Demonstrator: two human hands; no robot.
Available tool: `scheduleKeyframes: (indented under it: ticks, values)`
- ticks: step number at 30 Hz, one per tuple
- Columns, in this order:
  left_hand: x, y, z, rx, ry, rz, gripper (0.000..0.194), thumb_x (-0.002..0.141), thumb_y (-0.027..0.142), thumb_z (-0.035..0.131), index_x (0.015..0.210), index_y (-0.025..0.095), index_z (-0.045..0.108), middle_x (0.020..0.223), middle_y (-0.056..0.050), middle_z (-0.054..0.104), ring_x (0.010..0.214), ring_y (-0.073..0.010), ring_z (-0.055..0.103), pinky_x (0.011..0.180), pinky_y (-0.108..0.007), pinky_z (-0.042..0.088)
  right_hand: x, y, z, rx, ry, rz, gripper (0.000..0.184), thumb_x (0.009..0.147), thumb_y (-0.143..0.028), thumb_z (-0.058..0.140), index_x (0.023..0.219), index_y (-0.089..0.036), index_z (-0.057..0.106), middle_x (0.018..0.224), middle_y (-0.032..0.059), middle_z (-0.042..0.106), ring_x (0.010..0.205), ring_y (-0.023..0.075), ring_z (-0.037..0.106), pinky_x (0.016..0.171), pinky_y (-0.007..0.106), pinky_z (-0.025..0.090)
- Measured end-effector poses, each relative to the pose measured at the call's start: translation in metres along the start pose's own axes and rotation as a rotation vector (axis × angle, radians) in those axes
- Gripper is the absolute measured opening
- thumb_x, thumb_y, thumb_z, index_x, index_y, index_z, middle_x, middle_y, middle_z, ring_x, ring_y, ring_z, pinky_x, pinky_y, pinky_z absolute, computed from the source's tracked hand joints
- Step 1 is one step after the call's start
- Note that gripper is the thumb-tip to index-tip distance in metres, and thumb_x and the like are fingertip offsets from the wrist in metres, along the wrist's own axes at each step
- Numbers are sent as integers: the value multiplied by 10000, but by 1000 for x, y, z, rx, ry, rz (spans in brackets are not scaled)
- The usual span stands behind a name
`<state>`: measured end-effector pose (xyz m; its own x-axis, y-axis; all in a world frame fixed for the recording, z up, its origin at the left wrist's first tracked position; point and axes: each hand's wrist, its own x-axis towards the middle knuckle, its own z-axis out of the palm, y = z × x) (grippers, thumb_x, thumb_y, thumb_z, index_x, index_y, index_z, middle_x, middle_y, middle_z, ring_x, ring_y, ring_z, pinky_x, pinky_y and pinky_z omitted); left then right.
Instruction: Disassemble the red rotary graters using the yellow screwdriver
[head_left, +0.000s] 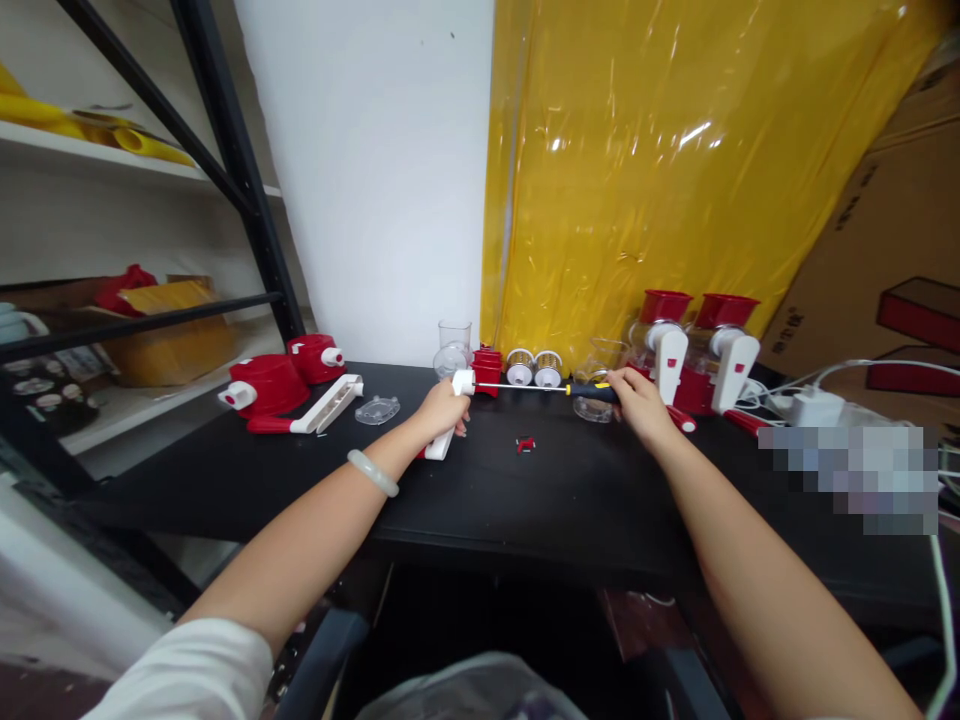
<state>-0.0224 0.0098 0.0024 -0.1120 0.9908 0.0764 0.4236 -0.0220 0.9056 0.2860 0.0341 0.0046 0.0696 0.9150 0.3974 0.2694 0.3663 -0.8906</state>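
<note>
My left hand [444, 412] is closed around a white crank handle [441, 443] with a red grip, its wide end turned to the right. In my right hand [637, 402] is a screwdriver [589, 391] with a dark blue and yellow handle. Its long shaft lies level, and the tip meets the wide end of the crank handle; whether it sits in a screw I cannot tell. On the table below lie a small red part [526, 444] and tiny screws beside it.
On the left are red housings [274, 385], another white crank handle [330, 403] and a clear cover [377, 410]. Drum graters [547, 368] and a red part [487, 372] stand behind my hands. Two assembled rotary graters [724, 350] and white cables [862, 368] are at the right.
</note>
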Motion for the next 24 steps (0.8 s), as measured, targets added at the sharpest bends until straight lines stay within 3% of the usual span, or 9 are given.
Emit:
scheduleKeyframes:
  ticks: [4, 8, 14, 19, 24]
  values:
    - [-1, 1, 0, -2, 0, 2, 292, 628, 43, 460, 903, 133, 502, 486, 28, 541, 345, -155, 533, 368, -265, 479, 4, 4, 1, 184, 29, -13, 281, 672, -416, 673, 843, -242, 535, 690, -38, 536, 500, 116, 483, 418, 246, 403]
    - [-1, 1, 0, -1, -1, -2, 323, 630, 43, 463, 940, 124, 506, 482, 31, 540, 349, -151, 536, 380, -259, 483, 4, 3, 0, 185, 12, -33, 314, 660, -459, 688, 828, -238, 543, 781, -15, 561, 598, 135, 527, 442, 244, 435]
    - [1, -2, 0, -2, -4, -3, 367, 631, 47, 464, 987, 122, 508, 492, 32, 548, 353, -147, 541, 390, -255, 490, -1, 1, -2, -102, -14, -46, 498, 841, -687, 395, 719, -229, 549, 480, -24, 468, 426, 148, 470, 433, 291, 392]
    - [3, -3, 0, -1, -4, -1, 353, 637, 52, 470, 978, 132, 507, 499, 36, 547, 359, -144, 546, 390, -252, 492, 1, 2, 2, -10, 43, -50, 404, 730, -623, 621, 813, -242, 515, 623, -37, 526, 435, 117, 461, 408, 269, 390]
    - [1, -2, 0, 5, -8, -1, 368, 649, 51, 477, 1007, 130, 504, 503, 39, 550, 364, -140, 549, 401, -247, 494, 3, 2, 2, 186, 63, -54, 442, 617, -497, 746, 907, -252, 518, 823, -15, 548, 644, 134, 548, 471, 239, 467]
